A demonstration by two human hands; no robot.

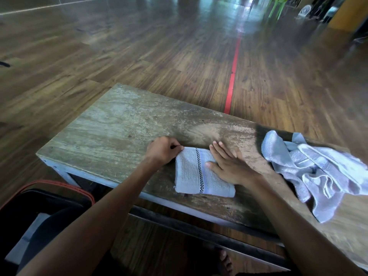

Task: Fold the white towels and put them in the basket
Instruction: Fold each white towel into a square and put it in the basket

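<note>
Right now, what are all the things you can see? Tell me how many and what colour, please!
folded towel: one, white with a black checked stripe, on the table near its front edge
towel pile: a heap, count unclear, white, crumpled at the table's right end
table: one, worn brown wood top, in front of the person
basket: one, black with a red rim, on the floor at the lower left
floor: brown wood planks, all around
red line: one, red, on the floor beyond the table
foot: one, bare, under the table
left hand: one, pinches the folded towel's far left corner
right hand: one, flat on the folded towel's right side
</note>
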